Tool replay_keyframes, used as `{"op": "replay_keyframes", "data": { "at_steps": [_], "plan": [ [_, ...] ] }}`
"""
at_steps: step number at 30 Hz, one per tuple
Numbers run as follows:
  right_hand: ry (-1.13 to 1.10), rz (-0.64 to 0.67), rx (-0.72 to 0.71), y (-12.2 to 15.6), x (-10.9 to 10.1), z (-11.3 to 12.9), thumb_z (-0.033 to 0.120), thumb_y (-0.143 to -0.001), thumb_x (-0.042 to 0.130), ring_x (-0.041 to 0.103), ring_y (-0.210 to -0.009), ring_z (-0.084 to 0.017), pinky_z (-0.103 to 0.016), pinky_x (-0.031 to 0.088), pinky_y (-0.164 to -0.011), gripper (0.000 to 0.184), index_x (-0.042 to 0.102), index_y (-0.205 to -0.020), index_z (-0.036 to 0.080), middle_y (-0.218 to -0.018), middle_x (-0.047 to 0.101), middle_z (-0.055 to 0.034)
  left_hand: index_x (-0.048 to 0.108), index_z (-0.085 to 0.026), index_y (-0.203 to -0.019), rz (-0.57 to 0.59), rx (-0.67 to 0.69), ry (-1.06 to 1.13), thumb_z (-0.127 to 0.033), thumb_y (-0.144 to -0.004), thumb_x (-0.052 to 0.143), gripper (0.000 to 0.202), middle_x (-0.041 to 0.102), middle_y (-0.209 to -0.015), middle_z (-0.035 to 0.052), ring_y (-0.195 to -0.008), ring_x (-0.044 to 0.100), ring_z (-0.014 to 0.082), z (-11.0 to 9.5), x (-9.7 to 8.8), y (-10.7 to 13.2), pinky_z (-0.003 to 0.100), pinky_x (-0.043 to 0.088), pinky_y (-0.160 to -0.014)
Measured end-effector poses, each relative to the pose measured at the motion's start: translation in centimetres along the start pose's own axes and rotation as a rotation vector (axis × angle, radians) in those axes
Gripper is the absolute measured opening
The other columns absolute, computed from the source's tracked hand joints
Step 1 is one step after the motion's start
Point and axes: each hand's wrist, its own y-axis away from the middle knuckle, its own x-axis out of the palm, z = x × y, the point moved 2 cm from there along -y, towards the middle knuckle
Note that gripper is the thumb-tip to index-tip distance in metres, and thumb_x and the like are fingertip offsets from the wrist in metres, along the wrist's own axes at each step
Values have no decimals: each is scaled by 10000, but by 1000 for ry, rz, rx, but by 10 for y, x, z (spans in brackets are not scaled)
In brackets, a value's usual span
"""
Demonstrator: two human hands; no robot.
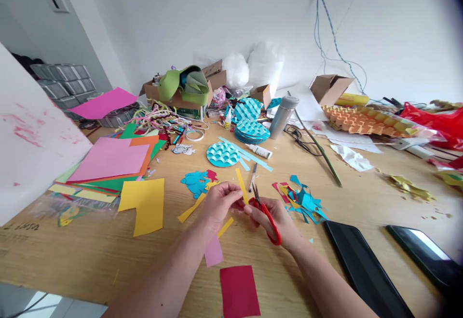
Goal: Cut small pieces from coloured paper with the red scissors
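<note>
My left hand is closed, fingertips pinching a narrow yellow paper strip that stands up from them. My right hand grips red-handled scissors, their dark blades pointing up and away; its thumb meets the lower end of the strip. A pink paper piece lies below my left wrist, partly covered by it. Nearer me is a dark red paper rectangle. Blue paper fish lie beyond my left hand. To the right of my right hand are blue paper scraps, with some red and yellow among them.
A yellow sheet and stacked coloured paper lie left. Ahead are a scalloped blue disc, a glue bottle, a pen and a grey bottle. Two black phone-like devices, one a black slab, lie right.
</note>
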Motion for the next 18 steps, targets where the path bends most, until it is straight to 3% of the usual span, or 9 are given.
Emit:
{"op": "replay_keyframes", "data": {
  "at_steps": [5, 11, 18],
  "plan": [
    [5, -78, 27, 1, 3, 0, 630, -858, 382, 487, -505, -141, -259, 375, -494, 544, 563, -686, 147, -556, 545, -31, 578, -136, -703, -40, 73, 84, -286, -623, 731, 229, 643, -618, 17, -536, 602, 131, -7, -2, -1, 273, 505, -557],
    [35, -4, 43, 6, 18, 1, 618, -880, 370, 493, -516, -138, -252, 379, -502, 544, 567, -733, 132, -572, 555, -32, 558, -145, -734, -58, 121, 63, -322, -660, 717, 249, 639, -588, 12, -497, 598, 133, -8, 2, 2, 265, 502, -521],
    [53, 49, 6, 9, 26, 2, 620, -894, 335, 475, -525, -128, -244, 353, -508, 579, 550, -669, 133, -572, 540, -36, 542, -161, -741, -110, 227, -133, -318, -737, 659, 196, 607, -585, -16, -507, 586, 114, -3, 3, 4, 229, 484, -513]
  ]
}}
